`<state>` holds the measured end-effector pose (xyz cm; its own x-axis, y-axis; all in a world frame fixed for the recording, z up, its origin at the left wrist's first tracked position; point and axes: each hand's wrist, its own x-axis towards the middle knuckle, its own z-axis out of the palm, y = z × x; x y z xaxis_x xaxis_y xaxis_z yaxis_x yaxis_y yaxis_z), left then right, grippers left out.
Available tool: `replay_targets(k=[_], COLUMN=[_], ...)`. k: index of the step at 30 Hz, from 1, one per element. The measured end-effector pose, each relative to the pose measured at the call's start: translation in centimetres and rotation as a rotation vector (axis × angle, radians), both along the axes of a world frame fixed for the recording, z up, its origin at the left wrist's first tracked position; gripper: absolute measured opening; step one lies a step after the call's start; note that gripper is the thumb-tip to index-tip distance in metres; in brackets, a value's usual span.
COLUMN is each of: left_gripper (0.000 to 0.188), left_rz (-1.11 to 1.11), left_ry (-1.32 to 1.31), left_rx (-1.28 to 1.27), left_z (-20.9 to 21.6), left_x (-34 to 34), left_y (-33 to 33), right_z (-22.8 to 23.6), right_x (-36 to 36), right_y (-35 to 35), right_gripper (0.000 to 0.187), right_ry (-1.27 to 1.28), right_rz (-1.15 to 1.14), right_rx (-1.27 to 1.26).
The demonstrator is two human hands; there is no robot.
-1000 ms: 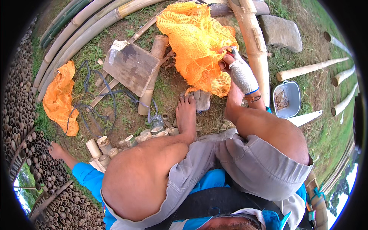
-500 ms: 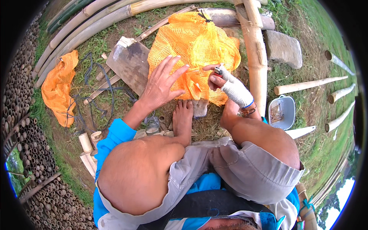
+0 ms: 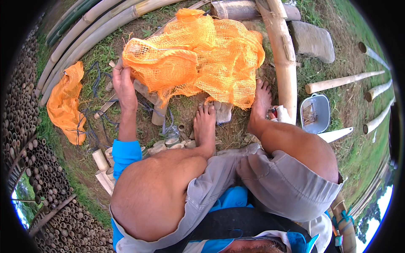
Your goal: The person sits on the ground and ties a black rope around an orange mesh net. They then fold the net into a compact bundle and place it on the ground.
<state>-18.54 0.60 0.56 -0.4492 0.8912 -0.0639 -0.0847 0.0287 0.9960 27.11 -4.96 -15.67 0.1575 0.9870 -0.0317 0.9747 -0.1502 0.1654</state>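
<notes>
An orange mesh sack (image 3: 211, 55) lies spread on the ground in front of my feet, its left end lifted. My left hand (image 3: 124, 86) is closed on that lifted edge, thumb against the mesh. Beside my right shin is my right hand (image 3: 283, 114), in a white knit glove and mostly hidden by the leg. A bit of red lighter (image 3: 273, 112) shows at its fingers. Under the sack's left side, part of a wooden board (image 3: 145, 92) pokes out.
A second orange mesh sack (image 3: 67, 103) lies at left among dark cords (image 3: 98, 76). A bamboo pole (image 3: 282, 63) and a stone block (image 3: 311, 41) stand right of the work spot, with a grey bucket (image 3: 315, 113) nearer. Stacked bamboo (image 3: 55, 177) fills the far left.
My left hand has moved left and taken hold of the sack, whose left end is now pulled out over the board. My right hand has drawn back beside my right shin.
</notes>
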Motion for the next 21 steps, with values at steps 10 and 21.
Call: replay_targets(k=[10,21], left_gripper=[0.045,0.048], left_rz=[0.274,0.348], left_ry=[-0.46,-0.64], left_rx=[0.141,0.209], left_z=[-1.2,9.0], left_x=[-12.7,-9.9], left_y=[-2.2,-4.8], right_z=[0.8,9.8], right_x=[-0.8,2.1], right_y=[0.5,5.7], right_gripper=[0.068,0.07], right_ry=[0.509,0.486], right_rz=[-0.354,0.466], right_rx=[-0.086,-0.678])
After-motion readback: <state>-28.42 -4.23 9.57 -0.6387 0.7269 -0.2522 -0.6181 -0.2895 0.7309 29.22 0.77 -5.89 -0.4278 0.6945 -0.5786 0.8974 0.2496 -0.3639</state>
